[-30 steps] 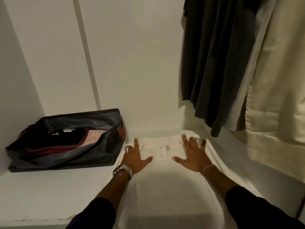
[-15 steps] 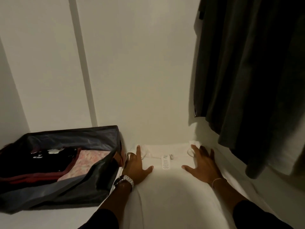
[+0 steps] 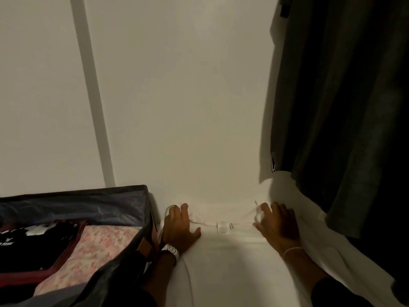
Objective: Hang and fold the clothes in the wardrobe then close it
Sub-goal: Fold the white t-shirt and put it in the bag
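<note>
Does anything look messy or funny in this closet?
A little. The white shirt has its care label showing, so it may be inside out. Its top corners are bunched under the left hand and right hand. Nothing looks spilled or torn.

White garment (image 3: 232, 262) under both palms: soft matt cloth, smooth. Sewn label (image 3: 223, 227) between the two thumbs: thin printed fabric or paper, cannot tell which. Storage bag (image 3: 93, 202) beside the left little finger: dark woven synthetic with a faint sheen. Dark hanging garment (image 3: 345, 107) above the right fingertips: matt, finely ribbed cloth. Watch (image 3: 170, 251): glossy metal links. Wardrobe wall (image 3: 177, 96) beyond the fingertips: smooth, matt.
</note>
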